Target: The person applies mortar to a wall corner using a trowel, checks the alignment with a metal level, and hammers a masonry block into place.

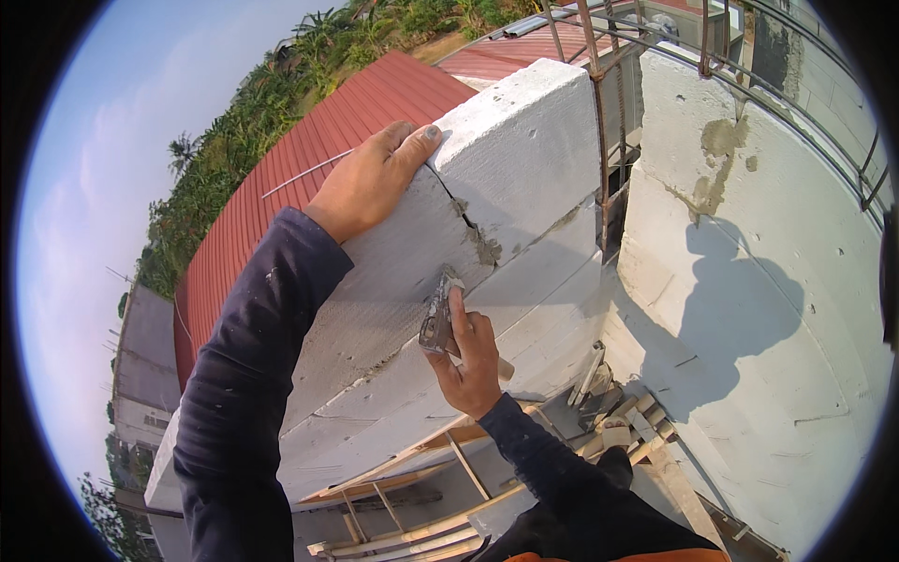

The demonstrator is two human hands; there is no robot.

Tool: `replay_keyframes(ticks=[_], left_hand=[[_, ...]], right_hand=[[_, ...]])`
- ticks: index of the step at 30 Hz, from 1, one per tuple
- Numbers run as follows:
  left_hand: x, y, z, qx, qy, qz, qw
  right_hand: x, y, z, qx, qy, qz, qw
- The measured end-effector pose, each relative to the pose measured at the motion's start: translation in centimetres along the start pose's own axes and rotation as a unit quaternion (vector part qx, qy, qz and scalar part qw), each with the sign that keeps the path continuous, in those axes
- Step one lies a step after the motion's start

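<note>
My left hand [375, 178] is hooked over the top edge of a white lightweight concrete block [384, 244], its thumb close to the joint with the neighbouring white block [524, 131]. Grey mortar [482, 245] is smeared down that joint, which shows a dark gap. Below it, my right hand [473, 361] is closed around a small trowel [438, 314]. Its blade is caked with mortar and lies close to the block's face. The end of a light handle sticks out beside my palm.
Steel rebar [599, 122] rises at the wall corner. Another white block wall [749, 309] stands at right, with my shadow on it. Wooden scaffold rails [403, 539] and scrap timber [637, 426] lie below. Beyond the wall is a red metal roof [281, 187].
</note>
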State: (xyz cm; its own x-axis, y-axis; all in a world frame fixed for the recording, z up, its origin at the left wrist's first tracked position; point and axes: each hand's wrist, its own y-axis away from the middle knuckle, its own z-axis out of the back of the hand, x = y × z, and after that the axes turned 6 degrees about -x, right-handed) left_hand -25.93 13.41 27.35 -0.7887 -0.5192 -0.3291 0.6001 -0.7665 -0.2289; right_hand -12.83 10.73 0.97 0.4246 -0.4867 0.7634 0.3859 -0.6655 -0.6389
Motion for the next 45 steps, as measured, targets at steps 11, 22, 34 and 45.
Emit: replay_keyframes(ticks=[11, 22, 34, 45], left_hand=[[-2.6, 15.8, -3.4, -0.203, 0.183, -0.234, 0.933], [-4.7, 30.2, -11.8, 0.135, 0.339, 0.121, 0.923], [-5.9, 31.4, -10.7, 0.074, 0.187, 0.076, 0.977], [-6.2, 30.9, -11.1, 0.102, 0.078, 0.082, 0.988]], right_hand=[[7.9, -1.1, 12.4, -0.086, -0.441, -0.388, 0.805], [9.3, 0.7, 15.4, 0.043, -0.175, -0.399, 0.899], [13.7, -4.7, 16.8, 0.18, 0.298, 0.097, 0.932], [10.8, -3.3, 16.3, 0.173, 0.24, 0.065, 0.953]])
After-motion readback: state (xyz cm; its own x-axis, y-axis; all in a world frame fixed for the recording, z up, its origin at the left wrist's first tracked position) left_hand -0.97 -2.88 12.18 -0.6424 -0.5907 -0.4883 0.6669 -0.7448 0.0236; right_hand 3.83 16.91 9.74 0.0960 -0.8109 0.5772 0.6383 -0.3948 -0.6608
